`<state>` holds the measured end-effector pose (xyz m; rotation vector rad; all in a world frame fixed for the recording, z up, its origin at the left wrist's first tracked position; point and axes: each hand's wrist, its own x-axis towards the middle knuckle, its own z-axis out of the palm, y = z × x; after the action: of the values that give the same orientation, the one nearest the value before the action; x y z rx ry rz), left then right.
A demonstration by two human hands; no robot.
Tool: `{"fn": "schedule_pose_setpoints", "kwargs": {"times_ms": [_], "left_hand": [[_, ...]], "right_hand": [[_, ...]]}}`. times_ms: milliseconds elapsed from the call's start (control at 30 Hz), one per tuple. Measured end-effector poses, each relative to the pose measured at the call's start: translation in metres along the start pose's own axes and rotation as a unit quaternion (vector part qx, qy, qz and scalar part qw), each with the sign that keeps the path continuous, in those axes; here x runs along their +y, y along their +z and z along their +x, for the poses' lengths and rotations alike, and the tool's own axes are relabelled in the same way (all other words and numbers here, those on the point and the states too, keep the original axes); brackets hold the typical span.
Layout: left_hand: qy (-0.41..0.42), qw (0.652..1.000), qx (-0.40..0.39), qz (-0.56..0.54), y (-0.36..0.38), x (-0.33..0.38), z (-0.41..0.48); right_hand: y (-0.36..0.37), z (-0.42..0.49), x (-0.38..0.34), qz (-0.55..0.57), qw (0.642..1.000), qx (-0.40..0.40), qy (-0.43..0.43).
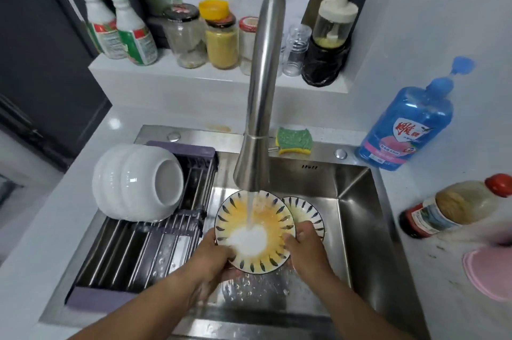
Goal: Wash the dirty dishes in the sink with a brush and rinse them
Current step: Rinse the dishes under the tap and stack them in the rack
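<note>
A round plate (273, 217) with dark leaf marks on its rim and yellow residue is held tilted under the running steel tap (259, 123). Water hits its white middle. My left hand (214, 258) grips the plate's lower left rim. My right hand (306, 248) grips its right rim. A second plate (307, 210) of the same pattern lies in the sink behind my right hand, partly hidden. No brush is in view.
A dish rack (133, 253) spans the sink's (357, 229) left side and holds stacked white bowls (135, 183). A green-yellow sponge (295, 140) lies on the back ledge. Blue detergent bottle (410, 120), a sauce bottle (454, 206) and a pink cloth (490, 273) stand right. Jars line the shelf (177, 73).
</note>
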<state>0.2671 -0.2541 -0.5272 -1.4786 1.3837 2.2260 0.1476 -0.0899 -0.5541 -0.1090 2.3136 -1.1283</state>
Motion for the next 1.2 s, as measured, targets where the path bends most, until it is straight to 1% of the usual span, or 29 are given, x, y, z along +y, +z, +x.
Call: {"fn": "schedule_pose_setpoints", "kwargs": {"times_ms": [33,100,167,200,333,400,433,533,633,733,800,933,1033,1133,1200], "left_hand": [[0.003,1.0,-0.005,-0.007,-0.005,0.002,-0.002],[0.012,1.0,-0.01,-0.021,-0.011,0.008,-0.009],[0.018,0.999,-0.016,-0.028,-0.014,0.01,-0.014],[0.022,0.999,-0.017,-0.03,-0.014,0.011,-0.016],[0.048,0.998,-0.002,-0.045,-0.013,0.014,-0.022],[0.055,0.997,-0.007,-0.049,-0.016,0.015,-0.027],[0.057,0.997,-0.015,-0.052,-0.015,0.014,-0.029],[0.059,0.996,-0.042,-0.054,-0.013,0.013,-0.034],[0.056,0.995,-0.065,-0.042,-0.011,0.015,-0.033],[0.049,0.996,-0.053,-0.046,-0.017,0.02,-0.027],[0.047,0.997,-0.037,-0.039,-0.022,0.025,-0.023],[0.069,0.997,-0.034,-0.014,-0.023,0.027,-0.022],[0.075,0.995,-0.062,-0.009,-0.015,0.027,-0.027],[0.063,0.994,-0.085,-0.001,-0.006,0.034,-0.028],[0.059,0.993,-0.1,0.005,-0.004,0.04,-0.026]], "right_hand": [[0.003,-0.004,-0.004,-0.016,1.0,0.0,-0.013],[0.008,-0.012,-0.01,-0.111,0.991,0.024,-0.075],[0.012,-0.022,-0.017,-0.229,0.961,0.054,-0.148],[0.014,-0.024,-0.019,-0.269,0.945,0.06,-0.175],[0.019,-0.033,-0.02,-0.402,0.889,0.047,-0.212],[0.023,-0.034,-0.026,-0.433,0.87,0.048,-0.232],[0.025,-0.034,-0.032,-0.438,0.865,0.04,-0.241],[0.04,-0.041,-0.056,-0.42,0.87,-0.035,-0.256],[0.052,-0.054,-0.075,-0.354,0.883,-0.14,-0.273],[0.045,-0.069,-0.071,-0.277,0.877,-0.21,-0.331],[0.034,-0.074,-0.055,-0.288,0.869,-0.209,-0.346],[0.015,-0.056,-0.027,-0.372,0.873,-0.14,-0.282],[0.015,-0.035,-0.043,-0.388,0.883,-0.125,-0.233],[0.023,-0.03,-0.076,-0.379,0.877,-0.128,-0.266],[0.027,-0.037,-0.095,-0.336,0.878,-0.161,-0.301]]}}
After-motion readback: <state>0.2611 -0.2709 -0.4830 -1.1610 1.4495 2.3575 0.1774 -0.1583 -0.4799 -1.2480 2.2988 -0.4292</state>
